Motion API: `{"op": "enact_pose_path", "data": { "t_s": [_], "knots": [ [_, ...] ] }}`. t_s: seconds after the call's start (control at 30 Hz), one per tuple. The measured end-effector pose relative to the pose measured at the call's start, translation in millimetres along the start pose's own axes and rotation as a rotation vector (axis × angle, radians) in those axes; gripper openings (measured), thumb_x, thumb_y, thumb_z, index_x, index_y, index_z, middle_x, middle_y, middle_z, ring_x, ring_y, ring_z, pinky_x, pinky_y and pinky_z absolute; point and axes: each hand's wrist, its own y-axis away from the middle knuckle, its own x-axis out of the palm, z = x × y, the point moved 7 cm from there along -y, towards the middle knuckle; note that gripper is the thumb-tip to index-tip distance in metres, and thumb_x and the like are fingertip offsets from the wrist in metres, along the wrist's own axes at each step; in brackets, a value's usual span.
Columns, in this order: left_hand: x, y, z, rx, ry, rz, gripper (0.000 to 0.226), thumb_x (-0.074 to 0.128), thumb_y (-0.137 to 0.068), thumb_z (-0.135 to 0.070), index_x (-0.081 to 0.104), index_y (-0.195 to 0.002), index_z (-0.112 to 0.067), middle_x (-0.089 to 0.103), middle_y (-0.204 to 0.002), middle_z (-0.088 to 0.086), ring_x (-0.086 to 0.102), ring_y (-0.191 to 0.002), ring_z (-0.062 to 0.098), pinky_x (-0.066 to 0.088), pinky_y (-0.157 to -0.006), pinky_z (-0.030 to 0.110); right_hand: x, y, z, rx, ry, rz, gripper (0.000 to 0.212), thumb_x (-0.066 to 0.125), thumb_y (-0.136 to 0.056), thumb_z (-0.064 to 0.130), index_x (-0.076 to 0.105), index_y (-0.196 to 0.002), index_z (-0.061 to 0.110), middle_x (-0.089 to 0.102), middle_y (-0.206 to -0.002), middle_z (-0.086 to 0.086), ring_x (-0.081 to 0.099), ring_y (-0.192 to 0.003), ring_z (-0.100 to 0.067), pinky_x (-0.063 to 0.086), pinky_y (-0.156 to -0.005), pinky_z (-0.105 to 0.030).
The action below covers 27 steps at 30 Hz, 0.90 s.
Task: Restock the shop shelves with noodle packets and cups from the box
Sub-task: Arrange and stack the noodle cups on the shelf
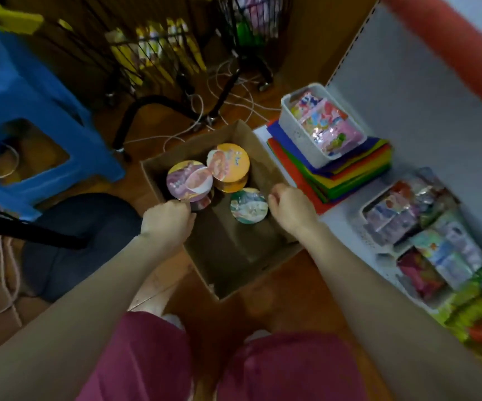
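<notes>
Standing here, I'd say the job is well on but not finished. The cardboard box (234, 256) sits on the floor by the person's knees and is mostly bare inside. Only a few noodle cups are left, bunched at its far end: a pink-lidded cup (189, 180), an orange-lidded cup (228, 162) touching it, and a green-lidded cup (249, 205) just beside the right wall. Something round shows under the pink one, perhaps another cup — too dark to tell. I see no packets in the box.

The shelf (407, 111) to the right already carries goods: a white basket (300, 131) of packets on a pile of coloured sheets, and further baskets of packets (425, 209) nearer.

The left hand (169, 219) has its fingers curled over the box's left rim, gripping it as best I can judge. The right hand (292, 211) is curled tight at the right rim — whether it holds the card I cannot tell. No cup is in either hand, so those cups remain to be shelved.
</notes>
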Motion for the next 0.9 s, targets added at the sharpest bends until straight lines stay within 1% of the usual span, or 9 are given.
{"op": "enact_pose_path", "data": {
  "t_s": [0.1, 0.23, 0.3, 0.37, 0.47, 0.53, 0.6, 0.73, 0.9],
  "knots": [
    [59.8, -43.8, -11.5, 0.008, 0.026, -0.023, 0.027, 0.041, -0.097, -0.033, 0.059, -0.098, -0.013, 0.065, -0.096, 0.009, 0.064, -0.086, 0.027, 0.049, -0.067, 0.033, 77.3, -30.6, -35.6, 0.074, -0.012, 0.047, 0.028, 0.04, -0.097, 0.023, 0.058, -0.109, 0.006, 0.063, -0.109, -0.016, 0.058, -0.102, -0.034, 0.035, -0.068, -0.03],
    [98.8, -96.5, -10.9, -0.036, -0.024, -0.14, 0.031, 0.045, -0.095, -0.034, 0.056, -0.108, -0.008, 0.061, -0.097, 0.011, 0.06, -0.087, 0.029, 0.038, -0.061, 0.031, 143.3, -78.4, -64.0, 0.129, -0.019, 0.037, 0.028, 0.041, -0.097, 0.024, 0.058, -0.108, 0.004, 0.062, -0.111, -0.018, 0.058, -0.103, -0.034, 0.034, -0.069, -0.03],
    [107.2, -119.7, -4.7, -0.033, -0.144, -0.177, 0.044, 0.053, -0.089, -0.041, 0.051, -0.118, -0.007, 0.057, -0.108, 0.014, 0.058, -0.096, 0.03, 0.04, -0.066, 0.033, 160.5, -106.0, -66.4, 0.118, -0.047, -0.003, 0.03, 0.04, -0.098, 0.027, 0.058, -0.106, 0.004, 0.062, -0.111, -0.019, 0.058, -0.103, -0.035, 0.035, -0.069, -0.031],
    [117.7, -138.3, 2.5, -0.046, -0.221, -0.155, 0.061, 0.059, -0.083, -0.048, 0.045, -0.125, -0.006, 0.053, -0.118, 0.015, 0.055, -0.104, 0.031, 0.045, -0.073, 0.035, 168.8, -132.0, -60.8, 0.1, -0.108, -0.054, 0.034, 0.036, -0.099, 0.032, 0.057, -0.102, 0.004, 0.062, -0.108, -0.019, 0.057, -0.1, -0.036, 0.037, -0.07, -0.033],
    [130.2, -154.6, 10.7, -0.113, -0.124, -0.158, 0.073, 0.059, -0.08, -0.057, 0.042, -0.127, -0.004, 0.052, -0.12, 0.017, 0.055, -0.105, 0.032, 0.045, -0.071, 0.035, 167.9, -161.9, -46.9, 0.107, -0.251, -0.135, 0.043, 0.03, -0.1, 0.038, 0.057, -0.105, 0.005, 0.061, -0.11, -0.018, 0.057, -0.103, -0.036, 0.041, -0.078, -0.036],
    [130.4, -155.7, 14.4, -0.172, 0.001, -0.197, 0.072, 0.055, -0.083, -0.057, 0.042, -0.126, 0.0, 0.052, -0.119, 0.019, 0.056, -0.104, 0.033, 0.041, -0.066, 0.034, 167.9, -174.4, -37.6, 0.116, -0.317, -0.158, 0.047, 0.029, -0.1, 0.041, 0.057, -0.109, 0.005, 0.06, -0.113, -0.017, 0.056, -0.104, -0.035, 0.041, -0.08, -0.036],
    [130.6, -150.9, 14.7, -0.21, 0.113, -0.206, 0.066, 0.053, -0.086, -0.052, 0.043, -0.125, 0.002, 0.053, -0.119, 0.019, 0.056, -0.104, 0.034, 0.037, -0.066, 0.033, 170.7, -182.8, -30.6, 0.125, -0.349, -0.152, 0.048, 0.029, -0.099, 0.041, 0.057, -0.111, 0.004, 0.06, -0.114, -0.017, 0.057, -0.103, -0.036, 0.04, -0.078, -0.035],
    [137.9, -138.8, 2.3, -0.178, 0.162, -0.184, 0.053, 0.053, -0.089, -0.043, 0.048, -0.121, 0.0, 0.056, -0.116, 0.016, 0.057, -0.102, 0.03, 0.038, -0.066, 0.031, 173.5, -191.7, -26.3, 0.147, -0.331, -0.156, 0.048, 0.032, -0.099, 0.04, 0.058, -0.108, 0.001, 0.062, -0.113, -0.019, 0.058, -0.101, -0.037, 0.038, -0.072, -0.033],
    [148.2, -141.6, 4.9, -0.227, 0.216, -0.123, 0.049, 0.047, -0.092, -0.044, 0.053, -0.116, -0.001, 0.06, -0.109, 0.015, 0.059, -0.096, 0.029, 0.039, -0.064, 0.03, 174.5, -200.0, -38.7, 0.171, -0.341, -0.17, 0.044, 0.035, -0.099, 0.038, 0.057, -0.112, 0.002, 0.06, -0.117, -0.018, 0.056, -0.107, -0.037, 0.044, -0.083, -0.038]
  ]
}}
